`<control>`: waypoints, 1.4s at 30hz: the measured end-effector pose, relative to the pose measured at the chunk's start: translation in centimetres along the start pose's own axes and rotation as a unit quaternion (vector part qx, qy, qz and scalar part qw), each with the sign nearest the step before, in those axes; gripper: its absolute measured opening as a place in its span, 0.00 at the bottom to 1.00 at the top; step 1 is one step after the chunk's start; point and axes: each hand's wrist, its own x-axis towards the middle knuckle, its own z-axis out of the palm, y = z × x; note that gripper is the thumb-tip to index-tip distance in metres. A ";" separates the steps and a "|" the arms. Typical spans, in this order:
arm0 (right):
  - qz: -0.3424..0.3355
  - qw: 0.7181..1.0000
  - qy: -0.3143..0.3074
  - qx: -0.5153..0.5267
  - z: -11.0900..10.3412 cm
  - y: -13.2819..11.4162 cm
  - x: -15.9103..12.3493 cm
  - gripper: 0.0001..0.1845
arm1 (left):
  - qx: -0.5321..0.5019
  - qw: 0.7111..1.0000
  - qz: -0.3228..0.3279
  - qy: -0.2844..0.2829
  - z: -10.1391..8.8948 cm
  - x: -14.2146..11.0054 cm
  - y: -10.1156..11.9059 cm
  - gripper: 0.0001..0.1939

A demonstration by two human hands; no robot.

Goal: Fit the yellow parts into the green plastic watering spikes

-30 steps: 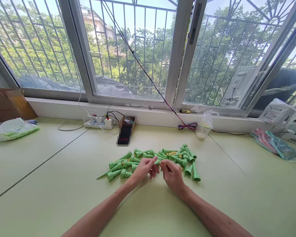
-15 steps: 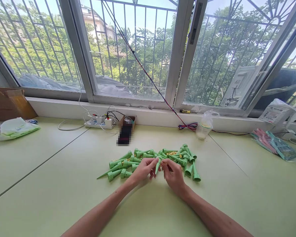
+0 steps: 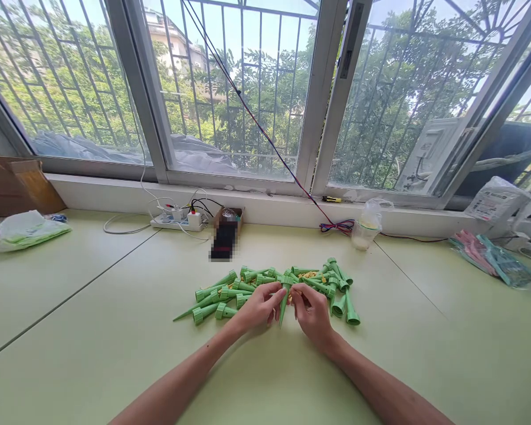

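My left hand (image 3: 262,305) is closed around a green plastic watering spike (image 3: 283,302), its ribbed cap up and its pointed tip slanting down toward me. Beside the cap, my right hand (image 3: 313,308) is pinched; whatever its fingertips hold, if anything, is too small to make out. Just beyond both hands lies a loose heap of similar green spikes (image 3: 209,313), pointing various ways. Small yellow pieces (image 3: 308,274) are scattered among them, partly hidden by the spikes and my hands.
Behind the heap are a dark pixelated object (image 3: 223,241), a small cardboard box (image 3: 240,217) and a power strip (image 3: 170,222). A clear plastic cup (image 3: 363,235) stands beside coiled wires (image 3: 336,227). Plastic packets (image 3: 491,260) lie right, a white-green bag (image 3: 33,230) left.
The spike in my left hand has turned and come more into sight, with its cap now showing above the fingers and its tip lower. My right hand stays pinched beside it.
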 end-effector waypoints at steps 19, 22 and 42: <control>-0.017 0.999 0.020 -0.020 0.0 -0.3 -0.1 0.10 | 0.094 0.993 0.058 0.047 0.0 0.0 -0.4 0.17; -0.019 1.000 0.018 -0.015 0.0 -0.5 -0.1 0.11 | 0.086 0.993 0.056 0.055 0.1 0.0 -0.4 0.16; -0.022 1.000 0.004 0.012 0.1 -0.5 -0.3 0.10 | 0.042 0.996 0.057 0.058 0.2 -0.1 -0.7 0.12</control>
